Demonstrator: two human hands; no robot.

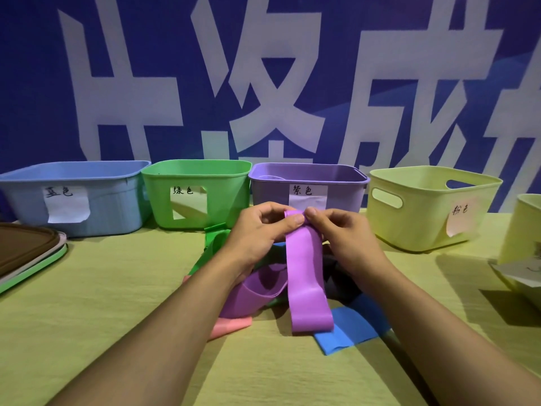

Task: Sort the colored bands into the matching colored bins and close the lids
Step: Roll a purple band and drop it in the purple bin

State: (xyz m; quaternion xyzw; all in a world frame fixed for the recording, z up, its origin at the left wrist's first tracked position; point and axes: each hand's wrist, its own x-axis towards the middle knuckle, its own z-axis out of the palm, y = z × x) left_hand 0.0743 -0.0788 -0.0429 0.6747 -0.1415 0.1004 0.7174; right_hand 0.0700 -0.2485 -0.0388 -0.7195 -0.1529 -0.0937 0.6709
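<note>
My left hand (257, 230) and my right hand (339, 232) both pinch the top of a purple band (304, 276), which hangs down in front of the purple bin (310, 183). Its lower loop touches the pile on the table. Under my hands lie another purple band (257, 291), a green band (213, 241), a pink band (231, 326), a blue band (348, 329) and a dark band (339, 276). Along the back stand a blue bin (73, 194), a green bin (199, 191) and a yellow bin (427, 200), each with a paper label. All of these bins are without lids.
Stacked lids (26, 256), brown on top with a green one beneath, lie at the left edge of the table. Another pale yellow bin (524, 230) with a paper sheet sits at the far right. A blue banner with large white characters hangs behind the bins.
</note>
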